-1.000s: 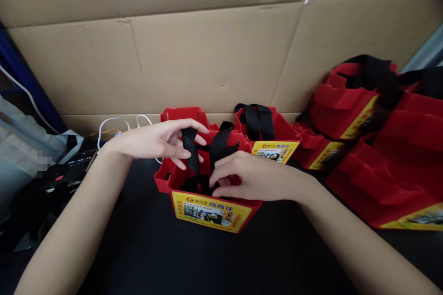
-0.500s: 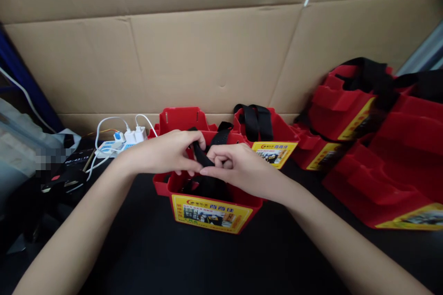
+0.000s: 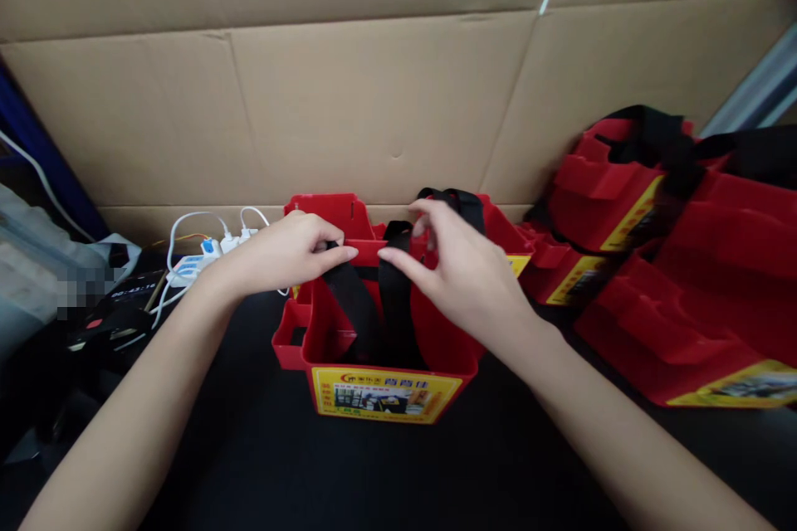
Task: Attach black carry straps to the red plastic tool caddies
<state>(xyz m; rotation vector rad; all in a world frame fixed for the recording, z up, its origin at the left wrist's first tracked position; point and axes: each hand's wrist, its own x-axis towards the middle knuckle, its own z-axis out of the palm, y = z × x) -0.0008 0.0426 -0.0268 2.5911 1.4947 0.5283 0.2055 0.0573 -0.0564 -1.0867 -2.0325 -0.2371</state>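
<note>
A red plastic carrier (image 3: 379, 348) with a yellow label (image 3: 386, 394) stands on the black table in front of me. Two black straps (image 3: 374, 307) run from its front edge back over its far wall. My left hand (image 3: 286, 253) pinches the top of the left strap between thumb and fingers. My right hand (image 3: 464, 274) hovers over the right strap with fingers spread, the index tip touching the strap's top. A second red carrier (image 3: 498, 232) with black straps stands just behind my right hand.
Several more red carriers (image 3: 672, 265) lie stacked at the right. A cardboard wall (image 3: 374, 99) closes off the back. A white power strip with plugs and cables (image 3: 199, 257) sits at the left, beside dark gear and a grey bag (image 3: 37, 282).
The straps were bunched between both hands inside the carrier. Now they are pulled up and laid back over its far wall. My right hand has let go and opened, moving up and back.
</note>
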